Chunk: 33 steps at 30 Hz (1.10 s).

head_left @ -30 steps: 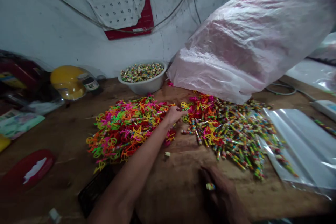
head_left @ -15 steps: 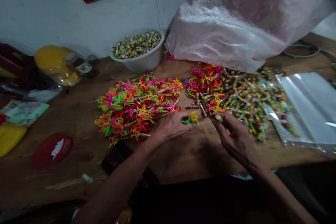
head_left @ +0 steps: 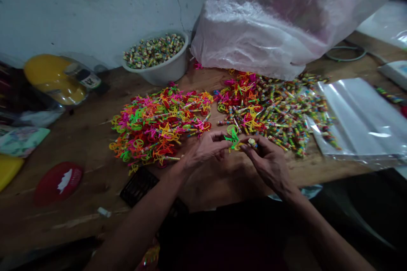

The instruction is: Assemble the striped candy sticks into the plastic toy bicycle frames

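My left hand is closed in a pinch on a bright green plastic piece with a ring at its top. A bit of yellow plastic shows just below it, between the two hands. My right hand grips a small patterned tube with a pale end, and its fingertips meet the plastic pieces. Whether the tube touches the green piece, I cannot tell. Beside my left hand lies a heap of neon plastic pieces mixed with tubes. Beyond my right hand spreads a pile of similar patterned tubes.
A white basin full of small tubes stands against the wall. Behind the piles slumps a large translucent bag. Clear plastic bags lie at right. A black tray sits near my left forearm, a red disc farther left.
My hands have come together, the right moving in toward the left. The green piece now stands up from my left fingers, where yellow showed most before. The view has shifted slightly.
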Tool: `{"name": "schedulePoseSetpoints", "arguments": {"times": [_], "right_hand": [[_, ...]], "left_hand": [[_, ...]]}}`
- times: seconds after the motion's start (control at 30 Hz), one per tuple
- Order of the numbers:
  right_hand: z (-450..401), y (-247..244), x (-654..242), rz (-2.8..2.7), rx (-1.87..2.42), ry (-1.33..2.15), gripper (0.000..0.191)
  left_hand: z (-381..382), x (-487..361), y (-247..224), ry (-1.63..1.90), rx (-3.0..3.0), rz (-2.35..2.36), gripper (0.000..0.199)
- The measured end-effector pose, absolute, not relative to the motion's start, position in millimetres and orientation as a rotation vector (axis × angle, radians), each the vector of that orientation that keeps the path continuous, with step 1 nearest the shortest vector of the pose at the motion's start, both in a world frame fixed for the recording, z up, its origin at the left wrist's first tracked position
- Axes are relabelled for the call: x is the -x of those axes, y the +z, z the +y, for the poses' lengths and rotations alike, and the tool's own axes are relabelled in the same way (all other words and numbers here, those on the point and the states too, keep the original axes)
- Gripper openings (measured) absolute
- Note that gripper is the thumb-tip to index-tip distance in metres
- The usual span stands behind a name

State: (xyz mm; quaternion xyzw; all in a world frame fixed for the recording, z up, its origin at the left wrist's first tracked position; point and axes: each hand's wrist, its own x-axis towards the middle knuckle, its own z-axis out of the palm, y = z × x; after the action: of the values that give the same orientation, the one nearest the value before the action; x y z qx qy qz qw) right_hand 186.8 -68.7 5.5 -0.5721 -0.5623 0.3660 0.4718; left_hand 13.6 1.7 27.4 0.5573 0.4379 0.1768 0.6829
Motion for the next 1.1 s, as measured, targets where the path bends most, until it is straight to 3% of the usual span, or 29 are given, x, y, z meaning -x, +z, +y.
{"name": "schedulePoseSetpoints", "arguments": {"times": [0.3, 0.6, 1.1], "right_hand": [[-67, 8, -185, -1.626, 1.41, 0.665, 0.027], [-73, 1, -198, -1.322, 1.246, 1.262, 0.019], [-84, -11, -187, -0.911, 1.138, 1.656, 0.026]], "left_hand": [[-21, -24, 22, 0.637, -0.786, 1.003, 0.023], [-34, -19, 25, 0.516, -0.786, 0.926, 0.022], [-38, -18, 22, 0.517, -0.718, 0.849, 0.019]]}}
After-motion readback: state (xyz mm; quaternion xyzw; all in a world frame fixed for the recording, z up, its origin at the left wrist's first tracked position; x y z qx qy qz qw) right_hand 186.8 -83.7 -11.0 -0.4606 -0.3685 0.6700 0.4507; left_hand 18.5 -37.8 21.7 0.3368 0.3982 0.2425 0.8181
